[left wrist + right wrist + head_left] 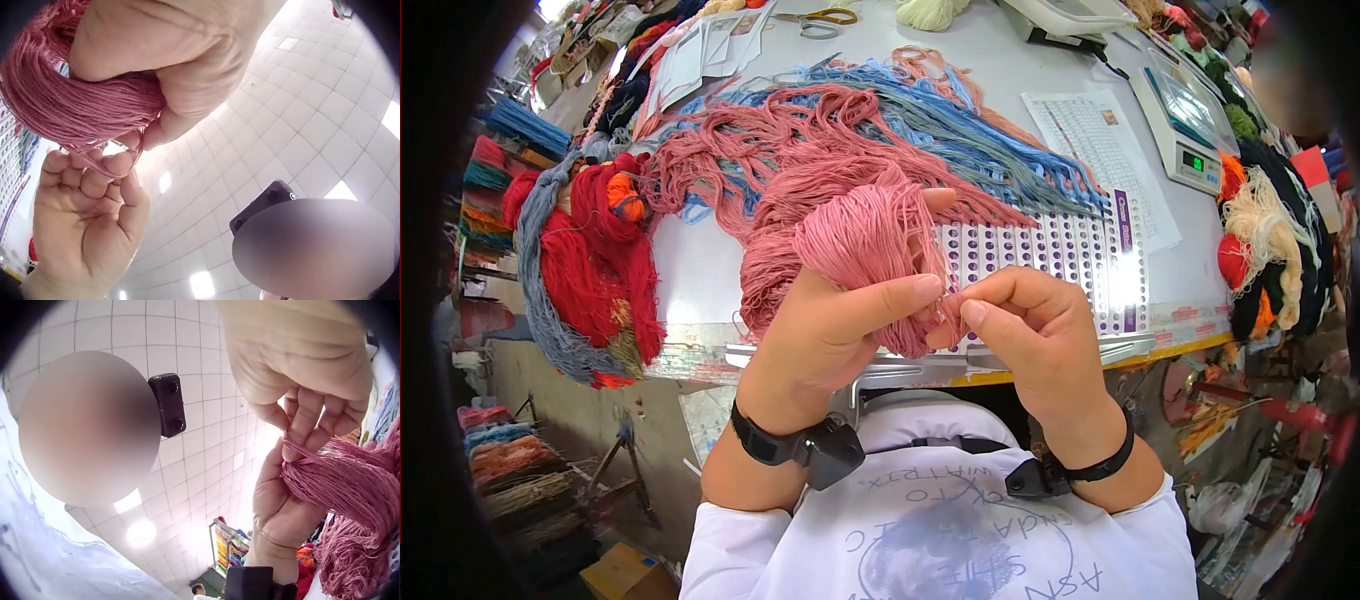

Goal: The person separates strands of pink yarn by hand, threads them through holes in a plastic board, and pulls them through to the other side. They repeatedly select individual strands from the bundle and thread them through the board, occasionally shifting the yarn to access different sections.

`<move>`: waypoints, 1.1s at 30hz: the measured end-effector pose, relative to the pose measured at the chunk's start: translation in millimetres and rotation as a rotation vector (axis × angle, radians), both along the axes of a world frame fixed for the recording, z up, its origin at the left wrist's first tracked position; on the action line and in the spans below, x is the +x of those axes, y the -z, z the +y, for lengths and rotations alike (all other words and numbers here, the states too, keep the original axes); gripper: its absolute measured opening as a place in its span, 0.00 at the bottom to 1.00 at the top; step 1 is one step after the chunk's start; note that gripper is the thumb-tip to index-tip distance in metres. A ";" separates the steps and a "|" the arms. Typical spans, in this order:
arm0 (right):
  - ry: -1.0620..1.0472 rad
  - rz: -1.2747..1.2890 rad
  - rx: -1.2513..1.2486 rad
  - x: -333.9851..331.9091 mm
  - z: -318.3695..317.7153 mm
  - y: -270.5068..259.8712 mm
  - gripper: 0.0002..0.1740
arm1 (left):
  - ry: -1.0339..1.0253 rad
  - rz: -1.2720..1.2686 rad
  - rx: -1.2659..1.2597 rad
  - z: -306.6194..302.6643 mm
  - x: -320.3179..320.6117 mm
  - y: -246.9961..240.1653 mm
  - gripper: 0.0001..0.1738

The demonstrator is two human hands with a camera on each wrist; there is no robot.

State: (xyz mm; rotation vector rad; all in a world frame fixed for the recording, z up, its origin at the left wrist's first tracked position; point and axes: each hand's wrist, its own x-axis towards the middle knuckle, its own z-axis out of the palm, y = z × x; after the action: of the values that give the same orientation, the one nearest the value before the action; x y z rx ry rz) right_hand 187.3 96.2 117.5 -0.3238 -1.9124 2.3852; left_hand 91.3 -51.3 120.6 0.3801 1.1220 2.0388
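Note:
A thick hank of dusty-pink yarn (865,235) is looped over my left hand (825,325), which grips it with the thumb across the front. One fingertip of that hand pokes out beyond the hank's far side. My right hand (1040,340) pinches a few pink strands (294,447) at the hank's near end, thumb against forefinger. In the left wrist view, thin strands (94,164) stretch from the hank across the right fingertips. More pink yarn (775,225) lies heaped on the table behind and left of the held hank.
Blue yarn strands (960,130) spread over a white perforated board (1050,270) on the table. A digital scale (1190,150) and a printed sheet (1090,130) stand to the right. Scissors (825,17) lie at the back. Red and grey hanks (590,270) hang at the left edge.

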 end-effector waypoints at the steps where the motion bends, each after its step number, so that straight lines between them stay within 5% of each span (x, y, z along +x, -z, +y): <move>1: 0.006 0.006 -0.010 0.2 -0.6 -0.6 0.06 | -0.002 -0.001 0.002 -0.5 0.1 -0.4 0.33; 17: -0.033 0.002 -0.197 -0.9 -2.3 1.2 0.06 | -0.011 -0.089 0.035 -0.3 -2.6 6.3 0.29; 26: -0.228 -0.175 0.230 -11.4 10.9 -6.4 0.06 | -0.026 0.030 -0.037 -0.4 1.4 8.8 0.29; 28: -0.019 -0.170 -0.049 -18.1 17.2 -4.1 0.07 | 0.010 0.028 -0.050 -4.4 -0.6 12.7 0.29; 33: -0.009 -0.131 -0.315 -16.6 25.3 -0.1 0.08 | 0.118 -0.188 0.048 -6.2 -1.1 17.2 0.29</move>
State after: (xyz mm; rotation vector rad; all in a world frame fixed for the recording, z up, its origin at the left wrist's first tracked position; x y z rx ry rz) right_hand 170.7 121.5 117.6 -0.5015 -1.5785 2.7335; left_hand 90.1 -57.5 103.5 0.2650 0.9169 1.9553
